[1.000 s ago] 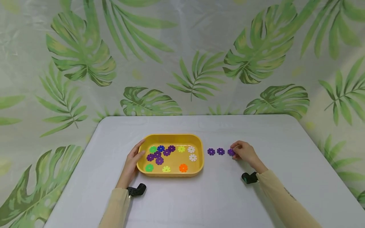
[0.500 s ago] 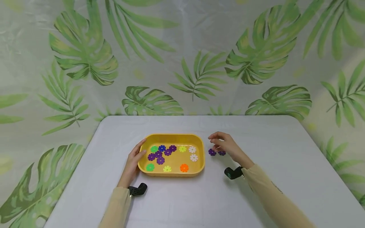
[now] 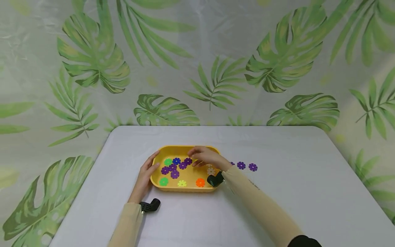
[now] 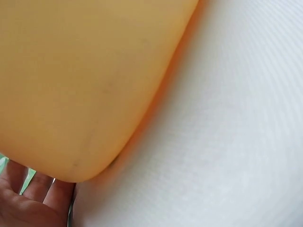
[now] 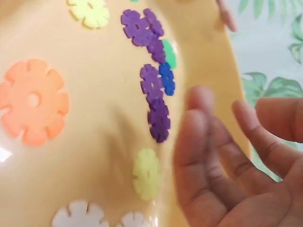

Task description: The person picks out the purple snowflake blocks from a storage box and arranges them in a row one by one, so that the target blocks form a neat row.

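Note:
A yellow tray [image 3: 191, 189] holds several flower-shaped plastic discs. At its left end, my left hand [image 3: 145, 175] grips the rim, thumb over the edge; in the left wrist view its fingers [image 4: 40, 189] lie against the outer wall. My right hand [image 3: 208, 157] hovers over the tray's right half with fingers loosely bent and nothing in them. Nearest its fingertips is a dark purple disc [image 5: 159, 120], with a purple disc [image 5: 151, 84] and a blue disc [image 5: 166, 78] beyond. A yellow disc [image 5: 147, 174] lies closer to the palm. The right hand partly covers the white discs [image 3: 211, 171].
Right of the tray, purple discs lie in a row on the white table, among them a middle disc [image 3: 241, 165] and an end disc [image 3: 253, 167]. An orange disc [image 3: 200, 182] and a green disc [image 3: 164, 181] sit near the tray's front wall.
My right hand has released a purple disc at the right end of the row and moved left over the tray. The left hand has stayed on the rim.

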Demonstrator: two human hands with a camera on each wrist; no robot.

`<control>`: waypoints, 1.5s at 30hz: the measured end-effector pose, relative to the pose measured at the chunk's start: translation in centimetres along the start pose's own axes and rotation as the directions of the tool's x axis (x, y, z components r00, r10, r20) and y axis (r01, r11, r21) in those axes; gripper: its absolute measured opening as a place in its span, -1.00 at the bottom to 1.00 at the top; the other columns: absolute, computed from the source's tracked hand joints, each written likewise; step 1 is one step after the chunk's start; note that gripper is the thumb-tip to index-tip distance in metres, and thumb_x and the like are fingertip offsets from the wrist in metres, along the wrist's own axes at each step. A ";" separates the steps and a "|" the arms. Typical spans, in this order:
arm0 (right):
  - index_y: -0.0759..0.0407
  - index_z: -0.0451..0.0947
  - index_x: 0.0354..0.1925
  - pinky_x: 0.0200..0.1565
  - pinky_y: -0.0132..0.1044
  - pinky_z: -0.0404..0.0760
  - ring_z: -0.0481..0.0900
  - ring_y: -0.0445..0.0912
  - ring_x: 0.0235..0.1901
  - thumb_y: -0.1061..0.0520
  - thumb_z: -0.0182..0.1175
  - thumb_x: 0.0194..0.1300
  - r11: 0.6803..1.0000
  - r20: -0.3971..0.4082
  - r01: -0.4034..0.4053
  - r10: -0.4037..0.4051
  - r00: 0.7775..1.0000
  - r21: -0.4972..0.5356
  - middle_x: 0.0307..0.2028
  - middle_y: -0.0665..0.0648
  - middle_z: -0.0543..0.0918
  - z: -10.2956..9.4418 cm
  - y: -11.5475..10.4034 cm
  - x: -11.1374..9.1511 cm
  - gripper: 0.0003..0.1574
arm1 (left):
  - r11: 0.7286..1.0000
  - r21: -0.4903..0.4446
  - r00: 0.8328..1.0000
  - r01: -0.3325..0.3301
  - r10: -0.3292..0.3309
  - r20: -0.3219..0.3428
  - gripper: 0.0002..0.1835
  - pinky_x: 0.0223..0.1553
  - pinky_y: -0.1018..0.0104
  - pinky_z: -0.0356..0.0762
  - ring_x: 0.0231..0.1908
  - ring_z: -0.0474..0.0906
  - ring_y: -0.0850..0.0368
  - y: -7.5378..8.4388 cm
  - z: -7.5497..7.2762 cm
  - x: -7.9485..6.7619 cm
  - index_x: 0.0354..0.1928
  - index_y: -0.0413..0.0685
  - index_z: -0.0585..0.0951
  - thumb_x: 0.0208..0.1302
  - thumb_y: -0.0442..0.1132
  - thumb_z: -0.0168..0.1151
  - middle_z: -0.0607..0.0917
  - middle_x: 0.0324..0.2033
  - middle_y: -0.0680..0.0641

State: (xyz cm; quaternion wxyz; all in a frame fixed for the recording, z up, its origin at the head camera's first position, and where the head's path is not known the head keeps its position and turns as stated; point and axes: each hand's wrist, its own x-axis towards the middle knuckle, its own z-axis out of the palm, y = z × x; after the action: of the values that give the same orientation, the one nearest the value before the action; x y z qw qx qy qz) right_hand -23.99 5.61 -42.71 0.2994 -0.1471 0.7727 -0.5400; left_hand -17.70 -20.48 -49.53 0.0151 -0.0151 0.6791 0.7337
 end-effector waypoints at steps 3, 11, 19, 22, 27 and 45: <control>0.39 0.38 0.19 -0.06 -0.12 0.62 0.60 0.16 -0.15 0.26 -0.08 0.44 0.998 0.007 -0.041 0.041 0.999 -0.039 0.15 0.34 0.44 0.9 0.0 1.0 -0.58 | 1.000 -0.002 1.000 0.002 -0.002 0.000 -0.49 0.38 0.31 -0.03 0.41 -0.06 0.25 0.0 0.0 0.0 0.41 0.07 0.29 0.45 -0.26 -0.01 0.16 0.42 0.11; 0.45 0.40 0.14 -0.15 -0.18 0.66 0.60 0.07 -0.31 0.38 -0.11 0.38 0.992 0.028 -0.092 0.094 0.995 -0.082 -0.01 0.29 0.51 2.6 0.0 2.3 -0.61 | 1.000 -0.012 1.000 -0.002 0.002 0.007 -0.49 0.38 0.31 -0.04 0.41 -0.07 0.25 -0.1 0.0 0.0 0.41 0.07 0.29 0.45 -0.27 -0.01 0.15 0.42 0.11; 0.48 0.48 -0.07 -0.43 -0.33 0.66 0.53 -0.11 -0.62 0.48 -0.03 0.24 0.981 -0.004 -0.122 0.123 0.992 -0.150 -0.44 0.23 0.56 3.0 0.1 2.4 -0.71 | 1.000 -0.006 1.000 -0.005 0.005 0.003 -0.49 0.38 0.32 -0.03 0.41 -0.05 0.24 -0.2 -0.1 0.1 0.41 0.06 0.28 0.45 -0.28 -0.02 0.15 0.42 0.11; 0.45 0.50 -0.13 -0.54 -0.42 0.57 0.45 -0.15 -0.67 0.48 0.00 0.22 0.978 -0.027 -0.102 0.099 0.995 -0.183 -0.51 0.18 0.53 2.8 0.2 2.3 -0.75 | 1.000 -0.007 1.000 -0.007 0.007 -0.001 -0.49 0.38 0.33 -0.02 0.41 -0.05 0.25 -0.2 0.0 0.1 0.41 0.06 0.29 0.45 -0.28 -0.02 0.16 0.42 0.11; 0.36 0.55 -0.11 -0.56 -0.43 0.51 0.42 -0.18 -0.66 0.38 0.05 0.26 0.979 0.010 -0.066 0.069 0.998 -0.192 -0.53 0.10 0.51 1.6 0.1 1.5 -0.76 | 1.000 0.000 1.000 -0.008 0.008 0.001 -0.49 0.38 0.30 -0.03 0.41 -0.06 0.23 -0.2 0.0 0.1 0.41 0.05 0.28 0.45 -0.27 -0.02 0.15 0.43 0.09; 0.35 0.38 0.07 -0.25 -0.16 0.60 0.46 -0.01 -0.42 0.21 0.02 0.41 0.998 -0.090 0.051 -0.054 0.994 -0.038 -0.34 0.23 0.51 -9.8 3.6 -7.8 -0.67 | 1.000 -0.001 1.000 -0.008 0.008 0.006 -0.49 0.37 0.33 -0.01 0.40 -0.04 0.25 -0.1 0.0 0.0 0.41 0.07 0.28 0.45 -0.24 0.00 0.16 0.42 0.11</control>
State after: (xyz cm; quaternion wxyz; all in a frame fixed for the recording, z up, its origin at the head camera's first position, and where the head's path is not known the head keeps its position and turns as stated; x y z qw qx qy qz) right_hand -23.71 18.56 -41.35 0.2469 -0.1478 0.7910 -0.5400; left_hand -17.67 -20.45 -49.64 0.0141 -0.0103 0.6789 0.7340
